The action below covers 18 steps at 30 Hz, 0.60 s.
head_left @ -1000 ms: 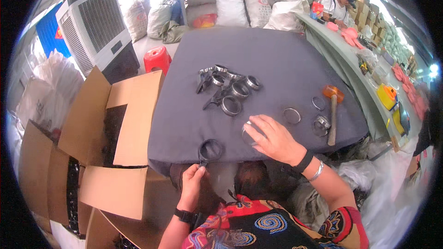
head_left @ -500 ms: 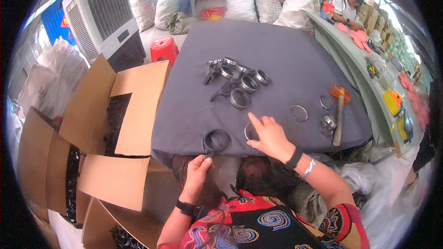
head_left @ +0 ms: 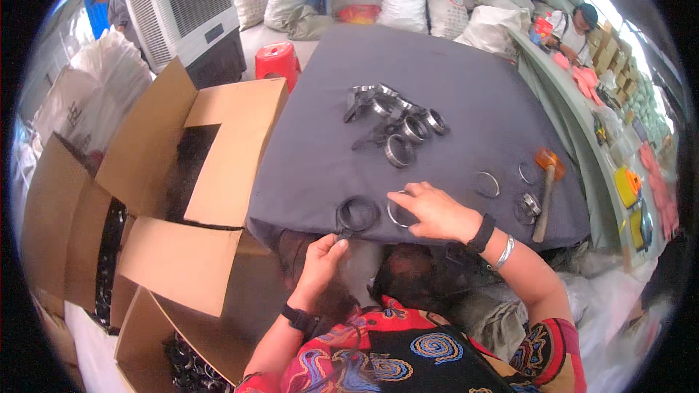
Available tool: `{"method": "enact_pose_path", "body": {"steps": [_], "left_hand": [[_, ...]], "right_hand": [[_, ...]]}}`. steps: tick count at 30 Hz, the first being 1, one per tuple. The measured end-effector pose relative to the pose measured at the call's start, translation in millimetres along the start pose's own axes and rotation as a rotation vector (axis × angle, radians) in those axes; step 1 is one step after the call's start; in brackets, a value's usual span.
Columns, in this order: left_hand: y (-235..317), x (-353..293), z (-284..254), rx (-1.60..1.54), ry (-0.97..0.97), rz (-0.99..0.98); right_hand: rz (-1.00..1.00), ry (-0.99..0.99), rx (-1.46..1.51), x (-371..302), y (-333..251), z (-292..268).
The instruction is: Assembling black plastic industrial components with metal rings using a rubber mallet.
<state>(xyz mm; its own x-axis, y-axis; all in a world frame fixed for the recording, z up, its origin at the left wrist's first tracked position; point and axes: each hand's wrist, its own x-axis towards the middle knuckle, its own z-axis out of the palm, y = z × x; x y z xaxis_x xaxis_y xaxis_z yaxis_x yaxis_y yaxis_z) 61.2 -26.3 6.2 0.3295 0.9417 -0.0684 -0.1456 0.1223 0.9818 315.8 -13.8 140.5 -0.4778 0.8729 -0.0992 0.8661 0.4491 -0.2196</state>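
My left hand pinches the short handle of a black ring-shaped part, which lies on the dark cloth at the table's near edge. Just to its right, my right hand has its fingers around a thin metal ring; part of that ring is hidden under the hand. Farther back lies a cluster of black handled parts with metal rings set in them. Right of my right hand are two loose metal rings and a small stack of rings.
A mallet with an orange head lies at the table's right. Open cardboard boxes holding black parts stand on the left. Behind are a red stool, an air cooler and sacks. A person sits at a side table.
My right hand has lowered and its fingers have closed in on the metal ring. My left hand keeps hold of the black part. The view has shifted, and another person shows at far left.
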Motion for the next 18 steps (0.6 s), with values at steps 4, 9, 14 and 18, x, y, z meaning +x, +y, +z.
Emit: {"method": "enact_pose_path", "body": {"steps": [4, 9, 14, 18], "left_hand": [[6, -2, 4, -0.021, -0.033, -0.002], [0, -3, 0, -0.053, -0.027, -0.012], [-3, 5, 5, -0.027, -0.048, -0.002], [1, 7, 3, -0.056, -0.052, 0.002]], "right_hand": [[-0.14, 0.11, 0.094, 26, -27, 7], [-0.155, 0.014, 0.1, 52, -39, 15], [-0.14, -0.085, 0.053, 58, -40, 5], [-0.172, -0.083, 0.033, 67, -40, 7]]}}
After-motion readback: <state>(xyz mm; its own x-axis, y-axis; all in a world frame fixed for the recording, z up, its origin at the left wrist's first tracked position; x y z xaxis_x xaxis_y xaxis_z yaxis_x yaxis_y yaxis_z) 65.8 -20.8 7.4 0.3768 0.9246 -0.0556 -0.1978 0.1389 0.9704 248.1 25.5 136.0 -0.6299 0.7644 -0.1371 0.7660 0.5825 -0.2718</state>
